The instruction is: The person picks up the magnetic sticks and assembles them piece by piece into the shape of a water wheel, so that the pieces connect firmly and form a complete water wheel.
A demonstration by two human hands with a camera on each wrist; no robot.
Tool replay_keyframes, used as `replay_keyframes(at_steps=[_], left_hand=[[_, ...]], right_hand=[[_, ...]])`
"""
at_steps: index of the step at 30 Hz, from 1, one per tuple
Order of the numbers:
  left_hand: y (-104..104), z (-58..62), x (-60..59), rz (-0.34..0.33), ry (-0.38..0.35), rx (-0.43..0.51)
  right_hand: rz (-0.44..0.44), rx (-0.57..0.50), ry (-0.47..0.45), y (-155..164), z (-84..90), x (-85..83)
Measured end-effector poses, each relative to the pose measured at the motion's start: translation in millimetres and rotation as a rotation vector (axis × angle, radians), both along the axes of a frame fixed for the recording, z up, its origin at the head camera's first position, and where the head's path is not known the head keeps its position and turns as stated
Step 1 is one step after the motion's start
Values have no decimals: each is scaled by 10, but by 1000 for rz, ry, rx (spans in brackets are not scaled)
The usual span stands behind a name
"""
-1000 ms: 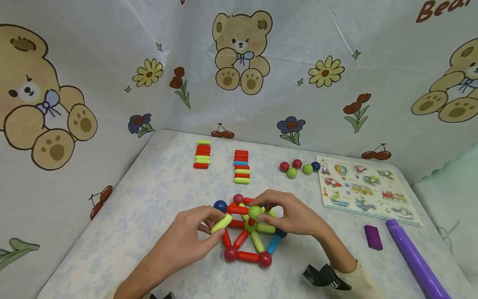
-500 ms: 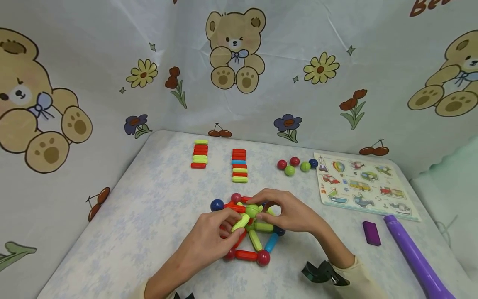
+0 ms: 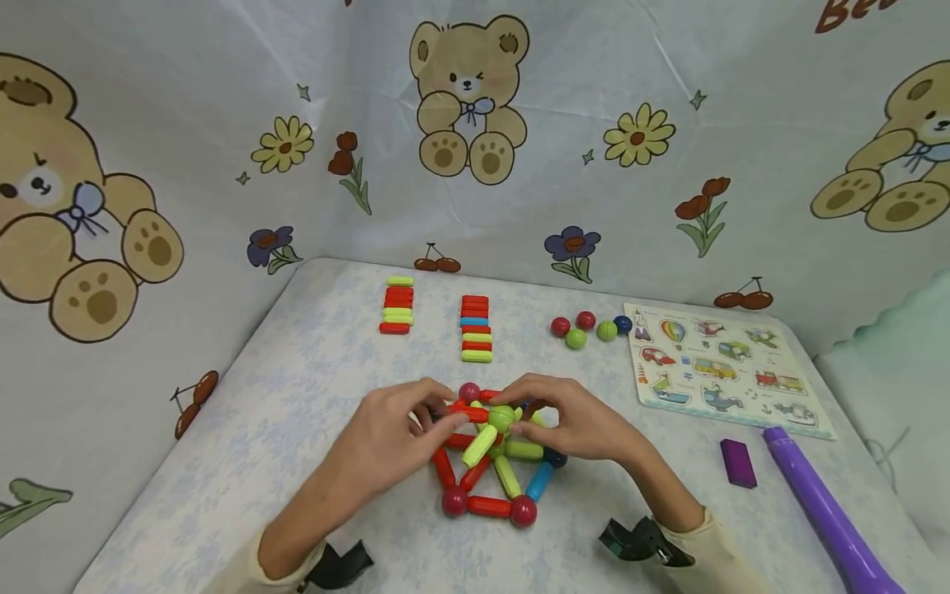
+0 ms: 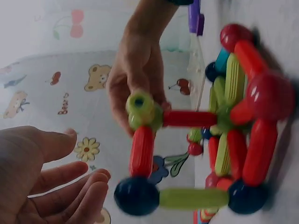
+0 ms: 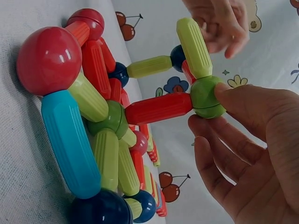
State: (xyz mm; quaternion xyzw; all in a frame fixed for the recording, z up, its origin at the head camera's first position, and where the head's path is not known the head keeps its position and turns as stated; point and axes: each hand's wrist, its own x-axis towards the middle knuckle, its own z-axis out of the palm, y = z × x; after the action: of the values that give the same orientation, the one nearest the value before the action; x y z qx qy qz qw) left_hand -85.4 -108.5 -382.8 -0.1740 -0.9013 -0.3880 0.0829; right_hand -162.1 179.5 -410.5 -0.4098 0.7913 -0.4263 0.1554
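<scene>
The counter carries my magnetic rod-and-ball structure near its front middle, between my 2 hands. It is a flat base of red, green and blue rods joined at balls, with a raised green ball on top, where rods meet.

My right hand pinches that green ball with thumb and fingertips; the right wrist view shows my thumb pressed on it. My left hand is released, fingers relaxed and holding nothing, just beside the left side of the frame; I cannot tell from the head view whether a fingertip touches the upper red rod.

To do this well, I judge I should keep the top ball steady and bring rods in along their axis, so the magnets seat without dragging the base.

No container is in sight. Spare rods lie in 2 loose stacks further back, 4 loose balls sit right of them, then a picture puzzle board, a purple tube and a small purple block.
</scene>
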Motion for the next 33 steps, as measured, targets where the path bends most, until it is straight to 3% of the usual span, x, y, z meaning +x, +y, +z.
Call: replay_keyframes(at_steps=[3, 5, 10, 12, 15, 19, 23, 28, 33], left_hand=[[-207, 43, -313, 59, 46, -64], [-361, -5, -573, 97, 32, -117], [-678, -310, -1226, 95, -49, -290], [-757, -437, -1405, 82, -76, -359], [-829, -587, -1569, 69, -94, -416], [-885, -710, -1646, 54, -63, -424], [-940, -788, -1630, 80, -36, -486], [-1012, -814, -1459, 119, -26, -556], [-1124, -830, -1138, 117, 28, -527]], right_hand=[[-6, 10, -1, 16, 9, 1], [-3, 15, -2, 15, 21, -1], [-8, 5, -5, 21, 27, 9], [-12, 1, -8, 24, 20, 15], [-21, 1, 0, 29, 8, 11], [-41, 6, 21, 38, 16, -28], [-88, 11, 44, 72, 2, -105], [-201, -11, 114, 215, -147, -272], [-358, 12, 168, 376, -315, -438]])
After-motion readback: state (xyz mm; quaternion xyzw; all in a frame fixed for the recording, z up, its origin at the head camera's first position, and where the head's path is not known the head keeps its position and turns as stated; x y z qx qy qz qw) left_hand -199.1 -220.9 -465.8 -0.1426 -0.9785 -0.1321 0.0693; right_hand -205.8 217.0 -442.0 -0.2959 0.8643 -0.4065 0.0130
